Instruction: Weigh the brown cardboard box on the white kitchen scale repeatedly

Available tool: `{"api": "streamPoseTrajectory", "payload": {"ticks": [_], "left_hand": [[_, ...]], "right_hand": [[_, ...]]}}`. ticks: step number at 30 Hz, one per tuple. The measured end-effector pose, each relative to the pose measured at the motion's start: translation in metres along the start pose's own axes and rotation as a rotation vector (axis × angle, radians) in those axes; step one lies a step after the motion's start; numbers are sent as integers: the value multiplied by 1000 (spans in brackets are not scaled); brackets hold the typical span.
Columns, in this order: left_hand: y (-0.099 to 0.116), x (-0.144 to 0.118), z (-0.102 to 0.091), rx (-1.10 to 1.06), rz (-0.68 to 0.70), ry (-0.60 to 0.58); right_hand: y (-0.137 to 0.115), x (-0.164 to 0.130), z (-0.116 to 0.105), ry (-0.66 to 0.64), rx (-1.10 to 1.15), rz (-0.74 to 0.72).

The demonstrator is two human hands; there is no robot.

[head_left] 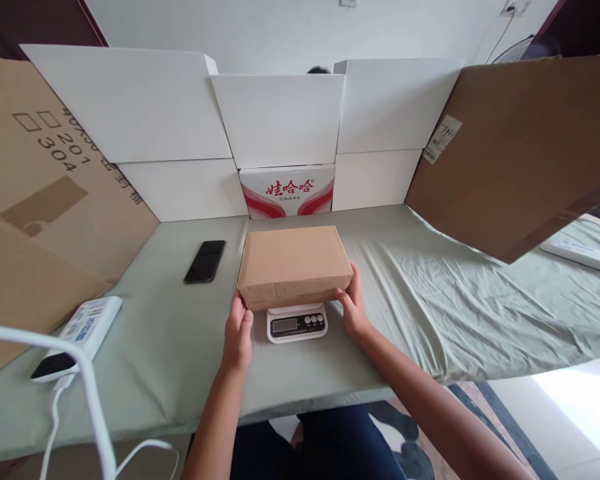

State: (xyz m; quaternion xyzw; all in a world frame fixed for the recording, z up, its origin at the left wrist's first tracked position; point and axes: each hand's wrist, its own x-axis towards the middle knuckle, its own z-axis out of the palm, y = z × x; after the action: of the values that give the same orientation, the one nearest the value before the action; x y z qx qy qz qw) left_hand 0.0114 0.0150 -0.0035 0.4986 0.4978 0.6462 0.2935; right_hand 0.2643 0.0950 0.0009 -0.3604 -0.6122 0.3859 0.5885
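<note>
Box: a closed brown cardboard box [294, 265] sits on a small white scale [297, 323], mid-table toward the near edge.
Left hand: the left hand [239, 333] presses the box's near left corner, fingers loosely curled.
Right hand: the right hand [353, 303] cups the near right corner.
Phone: a black phone [205, 261] lies left of the box.
Table: green cloth covers the table [430, 293]; white cartons [280, 120] line the far edge.

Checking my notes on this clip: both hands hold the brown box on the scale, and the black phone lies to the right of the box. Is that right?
Not quite. The head view shows the phone to the left of the box, not the right. The rest stands: the left hand and right hand grip the box's near corners as it sits on the scale.
</note>
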Motion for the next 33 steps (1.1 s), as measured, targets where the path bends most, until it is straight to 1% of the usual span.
{"api": "streamPoseTrajectory", "payload": {"ticks": [4,7,10,17,21,24,26,27,29,31,33], "left_hand": [[0,-1,1,-7,-8,-11],[-1,-2,1,-13,-8,-2],[-1,-2,1,-25,-5,3],[-1,-2,-1,-27,-7,31],[-2,-5,0,-18,-35,40],[10,-4,1,-1,-18,1],[24,6,3,19,51,-23],[31,16,4,22,95,-26],[40,43,8,4,184,-14],[37,76,13,-45,232,-20],[21,107,20,-54,230,-7]], "right_hand": [[-1,2,1,39,-10,28],[-1,2,1,41,2,32],[0,2,0,36,0,19],[0,3,-5,71,-86,-30],[-4,1,-2,38,-63,-26],[-14,1,2,-5,-27,-9],[-25,8,4,5,-2,-32],[-31,15,5,18,7,-59],[-40,37,8,26,6,-137],[-39,64,13,34,-13,-197],[-27,88,20,25,-40,-232]]}}
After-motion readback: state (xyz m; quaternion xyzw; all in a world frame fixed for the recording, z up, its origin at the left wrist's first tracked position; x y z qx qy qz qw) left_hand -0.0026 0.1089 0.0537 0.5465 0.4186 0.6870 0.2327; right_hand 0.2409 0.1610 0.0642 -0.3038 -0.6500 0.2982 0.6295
